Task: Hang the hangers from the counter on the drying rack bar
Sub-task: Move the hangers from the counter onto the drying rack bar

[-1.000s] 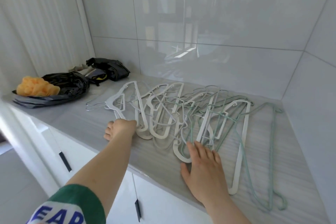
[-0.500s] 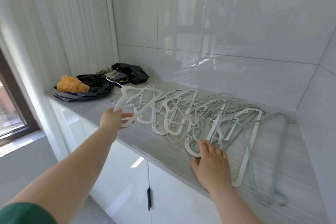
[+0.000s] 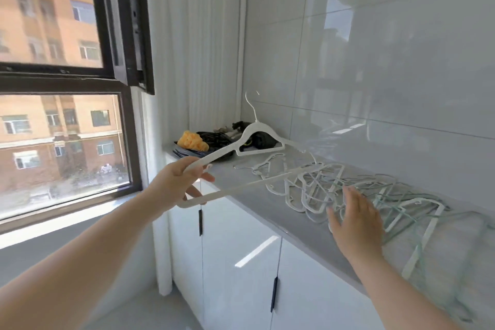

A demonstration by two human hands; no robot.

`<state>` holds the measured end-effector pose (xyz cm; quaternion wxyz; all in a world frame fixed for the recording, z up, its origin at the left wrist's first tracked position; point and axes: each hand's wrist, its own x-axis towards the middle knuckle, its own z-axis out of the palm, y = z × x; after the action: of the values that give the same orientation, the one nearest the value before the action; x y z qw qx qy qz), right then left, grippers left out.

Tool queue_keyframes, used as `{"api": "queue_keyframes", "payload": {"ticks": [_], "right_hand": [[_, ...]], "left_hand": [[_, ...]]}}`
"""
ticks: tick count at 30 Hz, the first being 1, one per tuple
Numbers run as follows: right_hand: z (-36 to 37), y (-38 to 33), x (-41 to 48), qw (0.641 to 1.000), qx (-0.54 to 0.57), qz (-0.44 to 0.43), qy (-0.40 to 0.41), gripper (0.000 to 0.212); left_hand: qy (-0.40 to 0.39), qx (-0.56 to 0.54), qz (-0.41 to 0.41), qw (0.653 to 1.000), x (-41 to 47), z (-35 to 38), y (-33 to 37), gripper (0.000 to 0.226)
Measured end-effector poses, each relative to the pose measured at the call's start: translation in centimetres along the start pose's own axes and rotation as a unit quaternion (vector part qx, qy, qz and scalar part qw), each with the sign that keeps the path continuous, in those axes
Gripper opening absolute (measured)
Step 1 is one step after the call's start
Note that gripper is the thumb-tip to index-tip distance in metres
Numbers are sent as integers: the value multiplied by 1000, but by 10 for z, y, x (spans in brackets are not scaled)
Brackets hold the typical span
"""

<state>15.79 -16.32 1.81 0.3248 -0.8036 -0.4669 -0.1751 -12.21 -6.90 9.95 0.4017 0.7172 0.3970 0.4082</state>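
My left hand (image 3: 178,182) grips one end of a white hanger (image 3: 247,139) and holds it lifted off the grey counter (image 3: 267,203), its metal hook pointing up toward the tiled wall. A pile of several white and pale green hangers (image 3: 321,187) lies spread along the counter. Over the near side of that pile hovers my right hand (image 3: 355,217), its fingers straight and holding nothing. No drying rack bar is in view.
At the counter's far end sit black bags (image 3: 217,138) and an orange lumpy thing (image 3: 191,140). White cabinet doors (image 3: 235,244) with dark handles run below the counter. A black-framed window (image 3: 64,83) fills the left; glossy tiles back the counter.
My left hand has raised the white hanger off the pile and swung it left. The view has turned toward the window. My right hand has lifted slightly off the hangers.
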Motion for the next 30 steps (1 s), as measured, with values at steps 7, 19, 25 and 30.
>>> {"api": "queue_keyframes", "payload": {"ticks": [7,19,25,30], "right_hand": [[-53,-139,1,986,78,-142,29,63],[-92,-399,-178,887,190,-391,-159,20],[-126,-529,-294,770,226,-572,-172,25],[-152,-626,-376,677,267,-664,-174,24]], "left_hand": [[51,59,47,996,-124,-104,10,24],[269,235,-74,931,-402,-310,24,18],[299,348,-201,865,-514,-363,26,18],[412,363,-249,798,-587,-402,30,20]]}}
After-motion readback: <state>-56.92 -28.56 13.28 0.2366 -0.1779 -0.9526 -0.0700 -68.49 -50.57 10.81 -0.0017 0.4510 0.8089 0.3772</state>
